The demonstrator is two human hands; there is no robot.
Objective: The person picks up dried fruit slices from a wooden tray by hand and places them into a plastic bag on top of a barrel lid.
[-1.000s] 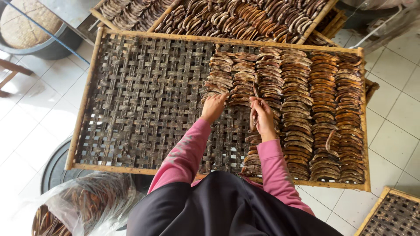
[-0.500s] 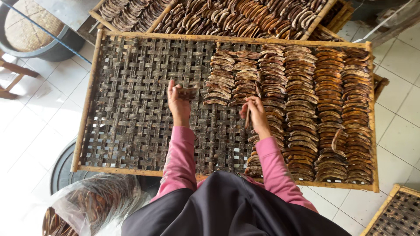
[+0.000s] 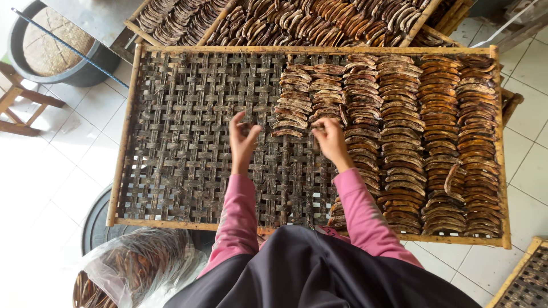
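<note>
Seen from above: a large rectangular drying tray (image 3: pixel 171 137) of dark woven bamboo strips in a pale wooden frame, resting over a white tiled floor (image 3: pixel 534 165). Right half of the tray packed with overlapping rows of flat brown dried banana slices (image 3: pixel 434 142); left half bare lattice.

Left hand (image 3: pixel 242 142) over the bare weave near the tray's middle, fingers spread and loose, gripping nothing, just left of the lowest slice in the shortest row (image 3: pixel 290 117). Right hand (image 3: pixel 330 140) a little to the right, at the lower end of the second short row (image 3: pixel 326 97), fingertips pinched together around something small and dark, apparently a slice, though too hidden to tell for sure. Both wrists in pink sleeves (image 3: pixel 365 211), above a dark garment (image 3: pixel 319 274) at the bottom edge.

Beyond the far rim, a second tray (image 3: pixel 297 20) of the same kind, fully covered with similar brown slices. At lower left, a clear plastic bag (image 3: pixel 137 265) holding more dark slices, beside a round black tub (image 3: pixel 100 228). At upper left, a dark basin with a woven round lid (image 3: pixel 54 48) and part of a wooden stool (image 3: pixel 17 105). Corner of another woven tray (image 3: pixel 522 279) at lower right.
</note>
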